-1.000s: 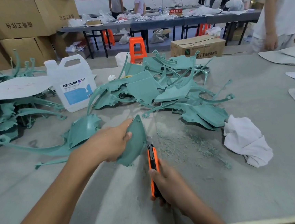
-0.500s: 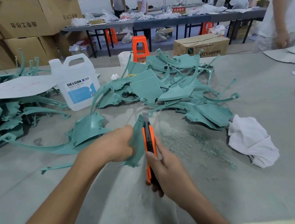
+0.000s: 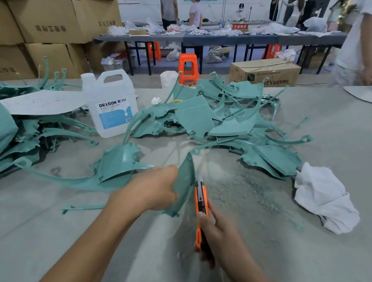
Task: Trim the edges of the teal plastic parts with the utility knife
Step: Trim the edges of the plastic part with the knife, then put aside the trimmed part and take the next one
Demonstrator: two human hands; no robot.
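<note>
The teal part (image 3: pixel 184 183) being trimmed stands on edge between the two hands, its pointed tip away from the person and its lower corner close to the table (image 3: pixel 54 237). The left hand (image 3: pixel 153 191) grips it from the left, with fingers curled round its near face. The right hand (image 3: pixel 220 234) is wrapped round the back of the orange utility knife (image 3: pixel 201 207), which points away from the person. The knife's front end lies right against the part's right edge, and the blade itself is too blurred to make out.

Just beyond the left hand lies another teal part with a long curved arm (image 3: pixel 117 162), and a thin teal strip (image 3: pixel 83 208) lies to that hand's left. Beyond both hands is a loose heap of teal parts (image 3: pixel 223 119). Right of the knife, pale teal shavings (image 3: pixel 259 193) are scattered over the table, and a crumpled white cloth (image 3: pixel 323 200) lies farther right. A white jug (image 3: pixel 112 102) stands beyond the left hand, with a second teal pile (image 3: pixel 0 139) far to its left. Cardboard boxes (image 3: pixel 46 24) are stacked behind that.
</note>
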